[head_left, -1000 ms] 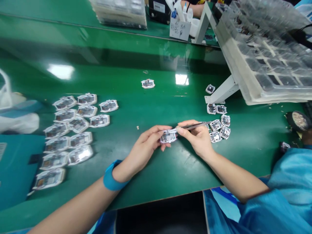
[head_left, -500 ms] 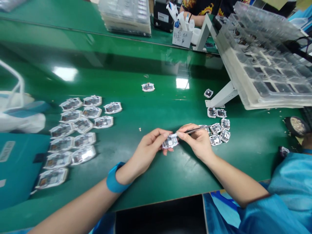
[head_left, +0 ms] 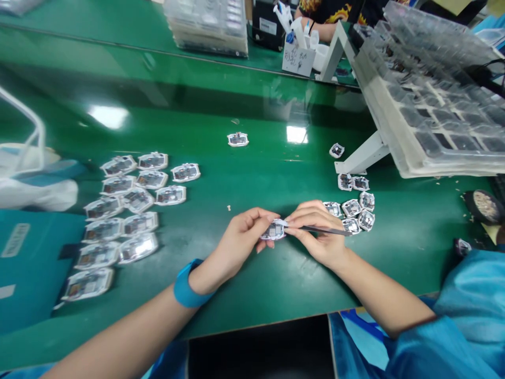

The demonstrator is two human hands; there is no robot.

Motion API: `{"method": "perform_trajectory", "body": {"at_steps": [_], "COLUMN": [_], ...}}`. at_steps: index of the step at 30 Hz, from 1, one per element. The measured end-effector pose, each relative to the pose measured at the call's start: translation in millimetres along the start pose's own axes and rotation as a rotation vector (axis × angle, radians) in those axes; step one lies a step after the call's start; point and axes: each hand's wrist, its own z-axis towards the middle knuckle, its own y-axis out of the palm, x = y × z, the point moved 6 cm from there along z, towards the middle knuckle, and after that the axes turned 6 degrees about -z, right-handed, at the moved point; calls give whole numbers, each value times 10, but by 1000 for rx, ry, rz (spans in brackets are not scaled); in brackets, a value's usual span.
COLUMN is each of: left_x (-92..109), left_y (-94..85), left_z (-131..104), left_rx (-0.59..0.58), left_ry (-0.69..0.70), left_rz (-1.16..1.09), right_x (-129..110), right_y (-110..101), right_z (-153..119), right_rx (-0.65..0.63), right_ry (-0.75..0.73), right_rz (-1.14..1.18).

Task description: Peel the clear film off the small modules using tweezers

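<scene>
Between thumb and fingers, my left hand [head_left: 248,231] grips a small white-rimmed electronic housing [head_left: 273,230] with grey parts inside. My right hand [head_left: 319,231] is closed on a pair of metal tweezers [head_left: 325,230], whose shaft points right while the tip end meets the housing's right edge. My fingertips hide the exact tip. Just right of that hand lies a cluster of several similar housings [head_left: 351,208]. Another single housing [head_left: 238,139] sits farther back on the green table [head_left: 244,179].
Rows of several larger-looking housings [head_left: 136,223] cover the left side, beside a teal folder [head_left: 31,263]. A tilted tray [head_left: 442,116] on a white stand [head_left: 365,152] rises at the right. A box of droppers [head_left: 299,59] and stacked trays [head_left: 207,31] stand at the back.
The tweezers' rear end has swung downward, from pointing up-right to pointing slightly down-right. My right fingers have shifted around them. My left hand still holds the housing in nearly the same place.
</scene>
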Motion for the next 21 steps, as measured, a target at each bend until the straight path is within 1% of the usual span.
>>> {"method": "perform_trajectory", "body": {"at_steps": [3, 7, 10, 13, 17, 21], "left_x": [-5, -33, -55, -67, -61, -59], "left_y": [9, 1, -5, -4, 4, 14], "left_z": [-2, 11, 19, 21, 22, 27], "left_rx": [-5, -2, -6, -14, -17, -16], "left_ry": [-11, -18, -13, -12, -11, -15], "left_rz": [-1, 0, 9, 18, 36, 40], "right_x": [41, 135, 198, 238, 250, 243], "right_y": [3, 10, 28, 41, 53, 64], "right_z": [-6, -28, -49, -64, -72, -68], "right_rx": [11, 45, 36, 26, 22, 16], "right_ry": [50, 189, 283, 347, 374, 362], "right_rz": [15, 66, 93, 114, 134, 167]}}
